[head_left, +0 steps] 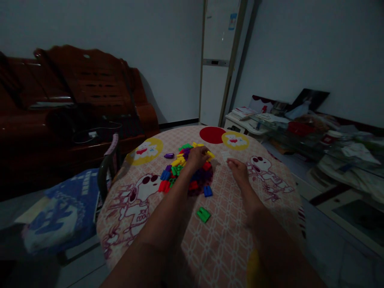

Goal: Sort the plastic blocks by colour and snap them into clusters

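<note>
A heap of small colourful plastic pieces in yellow, green, blue, red and purple lies on a round table covered by a cartoon-print cloth. My left hand reaches over the heap with its fingers curled on a yellow piece at the far side. My right hand rests on the cloth to the right of the heap, fingers together and pointing left, with nothing visible in it. A lone green piece and a blue piece lie nearer to me. A purple piece sits apart at the left.
A dark wooden sofa stands at the left. A chair with a blue cushion is beside the table. A tall white appliance stands in the corner. Low furniture with papers and clutter fills the right side.
</note>
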`<state>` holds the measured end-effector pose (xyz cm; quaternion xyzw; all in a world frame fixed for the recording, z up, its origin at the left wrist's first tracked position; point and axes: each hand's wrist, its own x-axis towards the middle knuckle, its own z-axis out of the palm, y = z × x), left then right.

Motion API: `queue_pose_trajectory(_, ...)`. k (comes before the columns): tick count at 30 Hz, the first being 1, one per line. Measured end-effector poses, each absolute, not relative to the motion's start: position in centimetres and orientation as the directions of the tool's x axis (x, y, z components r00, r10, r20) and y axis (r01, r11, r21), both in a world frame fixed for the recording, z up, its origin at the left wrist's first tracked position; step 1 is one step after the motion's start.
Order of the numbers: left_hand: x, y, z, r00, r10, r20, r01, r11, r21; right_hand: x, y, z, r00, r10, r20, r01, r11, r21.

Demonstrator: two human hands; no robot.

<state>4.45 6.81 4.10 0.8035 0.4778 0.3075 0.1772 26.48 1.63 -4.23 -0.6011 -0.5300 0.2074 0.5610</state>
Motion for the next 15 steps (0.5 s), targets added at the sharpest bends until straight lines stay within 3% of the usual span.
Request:
queue_pose_trajectory(7, 9.4, 4.9, 0.8, 0.397, 0.869, 0.294, 0.645, -0.493, 0.584, 25.0, 0.6, -2.8, 0.159, 0.878, 0.451, 0.476, 0.332, -0.814)
queue_pose_trajectory(11, 9.9, 5.1, -0.2, 0.444, 0.844, 0.301, 0.612, -0.531, 0.586, 24.9, 0.3, -2.6, 0.108, 0.902, 0.417, 0.512, 0.309, -0.801)
queue_pose_trajectory(15, 9.9, 5.2, -0.3, 0.498, 0.809, 0.314, 0.552, -0.574, 0.605, 25.5, 0.3, -2.4, 0.177, 0.907, 0.382, 0.538, 0.236, -0.809)
